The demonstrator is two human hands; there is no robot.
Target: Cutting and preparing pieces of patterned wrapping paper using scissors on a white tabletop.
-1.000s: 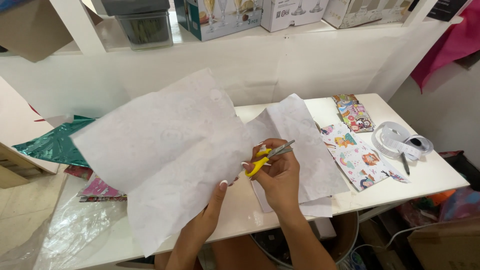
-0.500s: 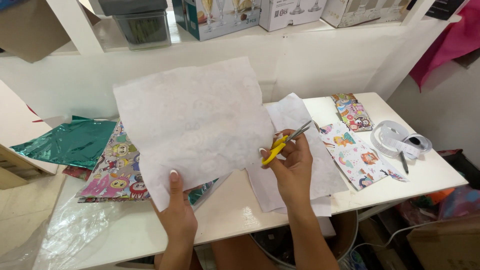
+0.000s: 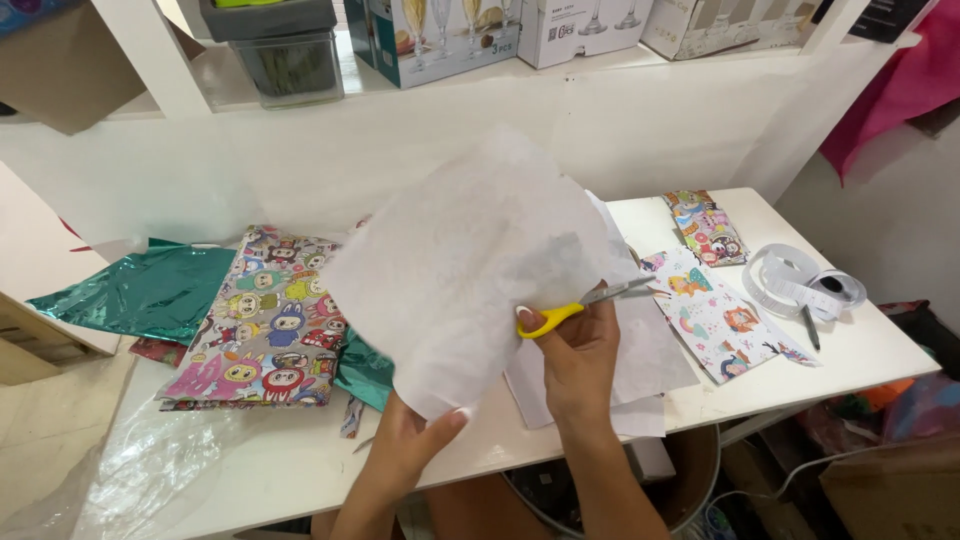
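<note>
Your left hand [image 3: 415, 440] pinched the lower edge of the white tissue sheet [image 3: 470, 265], lifted above the white table [image 3: 860, 350]. Your right hand [image 3: 578, 350] gripped yellow-handled scissors [image 3: 575, 308] at the sheet's right edge. Cartoon-print wrapping paper [image 3: 265, 320] lay left.

Shelf above the table, left to right: clear plastic bin [image 3: 290, 65] with a dark grey lid and a green-yellow strip on top; tall teal carton [image 3: 430, 35] with pictures of champagne flutes on its front; white carton [image 3: 580, 28] with grey glassware outlines; wider white carton [image 3: 730, 25] with similar outlines, angled away to the right. All three cartons are cut off by the top edge. Plain brown cardboard box [image 3: 60, 70] sits at far left under the shelf, a second brown box edge [image 3: 35, 345] lower left. Bottom right on the floor: part of another brown cardboard box [image 3: 890, 495]. No screens or signs in view.
</note>
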